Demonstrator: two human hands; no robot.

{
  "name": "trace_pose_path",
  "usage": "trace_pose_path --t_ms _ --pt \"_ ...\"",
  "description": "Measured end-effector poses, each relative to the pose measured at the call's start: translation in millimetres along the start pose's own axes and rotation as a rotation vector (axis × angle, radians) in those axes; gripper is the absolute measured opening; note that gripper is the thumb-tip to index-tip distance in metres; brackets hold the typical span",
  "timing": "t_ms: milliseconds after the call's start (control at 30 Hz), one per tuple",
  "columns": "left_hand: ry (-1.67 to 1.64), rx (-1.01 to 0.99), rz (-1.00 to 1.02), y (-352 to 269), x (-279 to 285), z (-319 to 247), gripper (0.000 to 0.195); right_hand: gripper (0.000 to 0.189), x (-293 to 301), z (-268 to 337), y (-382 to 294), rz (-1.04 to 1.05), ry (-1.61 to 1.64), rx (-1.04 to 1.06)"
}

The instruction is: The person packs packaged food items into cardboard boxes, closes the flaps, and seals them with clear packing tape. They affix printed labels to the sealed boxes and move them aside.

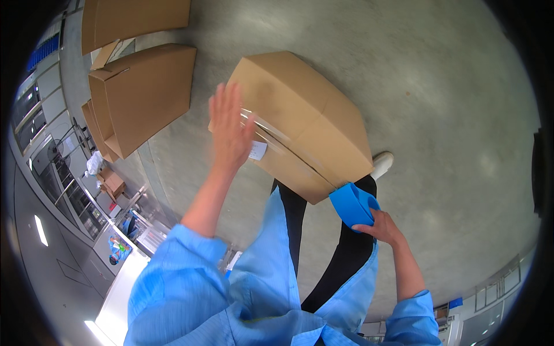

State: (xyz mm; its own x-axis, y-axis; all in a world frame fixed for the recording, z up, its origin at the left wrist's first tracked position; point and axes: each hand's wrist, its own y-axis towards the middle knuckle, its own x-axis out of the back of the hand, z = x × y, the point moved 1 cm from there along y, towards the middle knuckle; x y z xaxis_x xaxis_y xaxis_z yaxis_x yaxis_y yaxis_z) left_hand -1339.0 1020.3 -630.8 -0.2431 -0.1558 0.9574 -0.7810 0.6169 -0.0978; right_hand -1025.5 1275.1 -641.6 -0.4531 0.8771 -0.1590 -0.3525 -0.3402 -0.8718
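A brown cardboard box (298, 125) rests on the floor in front of my legs. Clear tape (277, 129) runs along its top seam, and a small white label (258, 150) with writing is stuck beside that seam. My left hand (229, 125), slightly blurred, is spread flat over the box's far-left end, holding nothing; whether it touches the cardboard I cannot tell. In my right hand (381, 227) is a blue tape dispenser (352, 205), its toothed edge at the near end of the box's seam. Any tape roll inside is hidden.
Open cardboard boxes (147, 99) stand on the concrete floor (441, 129) to the left, with another carton (134, 21) beyond them. My white shoe (383, 164) is just right of the box. Far left, a person in blue (119, 251) is near a white partition.
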Motion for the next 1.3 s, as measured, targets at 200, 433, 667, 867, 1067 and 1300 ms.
trace_pose_path --t_ms 200,433,667,867,1067,1300 --pt "0.235 -0.145 -0.01 49 -55 15 0.055 0.06 -6 -8 4 -0.062 -0.009 0.085" --pt "-0.389 0.351 0.073 81 -37 75 0.069 0.058 -6 -10 15 0.015 -0.037 -0.002" --pt "-0.905 0.874 0.638 40 -28 96 0.095 0.058 -5 -21 13 0.014 -0.046 -0.049" --pt "-1.054 1.021 0.815 76 -45 110 0.098 0.057 -5 -11 17 0.024 -0.03 -0.01" --pt "-1.031 0.97 0.839 82 -77 138 0.096 0.059 -3 -7 20 -0.008 -0.004 0.069" --pt "-0.623 0.785 0.396 89 -24 84 0.081 0.058 -3 -23 24 0.037 -0.015 0.135"
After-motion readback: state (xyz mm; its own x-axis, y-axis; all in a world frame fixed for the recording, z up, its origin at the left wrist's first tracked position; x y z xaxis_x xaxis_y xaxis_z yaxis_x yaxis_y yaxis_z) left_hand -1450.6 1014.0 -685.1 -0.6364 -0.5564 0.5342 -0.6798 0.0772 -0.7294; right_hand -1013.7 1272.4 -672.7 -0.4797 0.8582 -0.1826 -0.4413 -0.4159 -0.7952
